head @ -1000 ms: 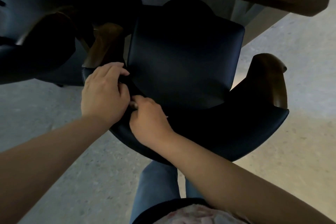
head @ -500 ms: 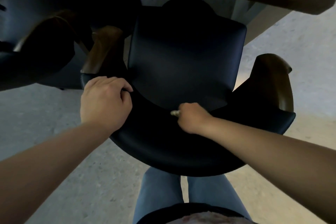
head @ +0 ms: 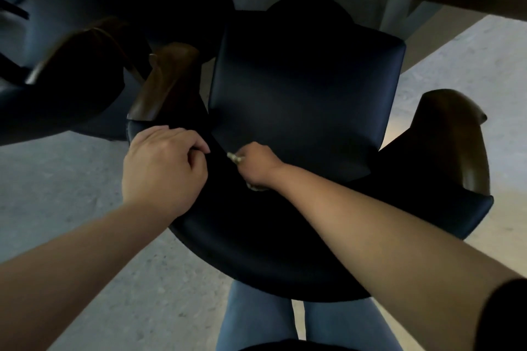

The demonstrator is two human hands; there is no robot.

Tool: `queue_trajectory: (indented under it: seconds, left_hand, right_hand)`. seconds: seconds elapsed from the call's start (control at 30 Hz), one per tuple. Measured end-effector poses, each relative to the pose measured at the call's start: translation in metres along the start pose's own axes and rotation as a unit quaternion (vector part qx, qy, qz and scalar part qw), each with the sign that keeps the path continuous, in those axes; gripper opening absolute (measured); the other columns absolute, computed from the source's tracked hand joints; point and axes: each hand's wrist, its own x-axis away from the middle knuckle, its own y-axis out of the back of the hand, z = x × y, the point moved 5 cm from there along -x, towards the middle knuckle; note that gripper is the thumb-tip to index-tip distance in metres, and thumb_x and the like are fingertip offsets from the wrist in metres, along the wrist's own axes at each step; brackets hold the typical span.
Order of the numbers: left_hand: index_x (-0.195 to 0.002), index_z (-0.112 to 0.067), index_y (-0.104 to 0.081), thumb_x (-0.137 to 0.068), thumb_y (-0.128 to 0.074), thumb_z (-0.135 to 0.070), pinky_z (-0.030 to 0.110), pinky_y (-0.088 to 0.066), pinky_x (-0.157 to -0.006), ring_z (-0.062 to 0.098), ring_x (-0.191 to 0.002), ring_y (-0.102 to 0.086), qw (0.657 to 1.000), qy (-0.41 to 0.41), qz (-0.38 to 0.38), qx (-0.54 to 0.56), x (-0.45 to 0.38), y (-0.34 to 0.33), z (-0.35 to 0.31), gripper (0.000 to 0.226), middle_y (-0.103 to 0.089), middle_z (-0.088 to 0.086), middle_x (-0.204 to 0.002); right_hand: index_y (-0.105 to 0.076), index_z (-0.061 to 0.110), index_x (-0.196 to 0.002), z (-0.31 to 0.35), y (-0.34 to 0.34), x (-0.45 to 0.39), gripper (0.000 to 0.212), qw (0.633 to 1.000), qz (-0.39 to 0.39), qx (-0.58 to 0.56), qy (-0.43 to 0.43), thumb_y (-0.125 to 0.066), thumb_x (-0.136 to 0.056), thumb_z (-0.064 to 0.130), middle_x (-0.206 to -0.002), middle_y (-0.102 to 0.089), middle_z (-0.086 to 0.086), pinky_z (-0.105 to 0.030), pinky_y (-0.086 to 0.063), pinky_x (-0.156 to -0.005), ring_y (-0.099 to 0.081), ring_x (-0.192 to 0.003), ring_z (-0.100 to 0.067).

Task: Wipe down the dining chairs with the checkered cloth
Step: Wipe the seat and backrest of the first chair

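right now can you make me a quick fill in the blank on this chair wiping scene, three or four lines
1. The left hand grips the curved ____ of the dark chair.
2. The right hand holds a bunched ____ where the backrest meets the seat.
3. The chair's armrest tips are brown ____.
4. The chair is pushed partly under a ____.

Missing words: backrest; cloth; wood; table
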Motion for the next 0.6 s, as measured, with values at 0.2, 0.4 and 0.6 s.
queue_trajectory:
  seconds: [0.2,0.4,0.6]
  left_hand:
    - [-0.078,-0.019,-0.073,-0.081,-0.06,-0.007,0.035,-0.04,-0.096,0.019,-0.079,-0.062,1.0,0.007,-0.004,-0.001,-0.001,0.002,-0.002,0.018,-0.07,-0.004,-0.077]
    - [-0.077,-0.018,-0.073,-0.082,-0.059,-0.008,0.037,-0.042,-0.096,0.022,-0.084,-0.063,1.0,0.008,-0.008,0.004,0.001,0.003,-0.003,0.018,-0.071,-0.002,-0.079]
    - [-0.073,-0.023,-0.072,-0.081,-0.057,-0.012,0.027,-0.037,-0.066,0.014,-0.07,-0.054,0.997,0.027,-0.03,0.059,0.005,0.005,0.004,0.02,-0.059,-0.013,-0.064]
  right_hand:
    - [-0.065,0.005,-0.114,-0.025,0.021,0.048,0.03,0.993,0.055,0.088,-0.049,-0.049,-0.089,0.013,-0.104,-0.067,-0.016,-0.029,-0.048,-0.065,-0.065,-0.086,-0.028]
    - [-0.062,0.012,-0.117,0.021,0.005,0.117,0.038,0.996,-0.062,0.051,0.033,-0.045,-0.083,0.007,-0.112,-0.061,-0.016,-0.034,-0.047,-0.081,-0.058,-0.103,-0.034]
    - [-0.054,0.015,-0.127,0.05,-0.012,0.158,0.04,0.974,-0.193,0.069,0.095,-0.047,-0.088,0.011,-0.123,-0.055,-0.012,-0.035,-0.042,-0.086,-0.054,-0.108,-0.033]
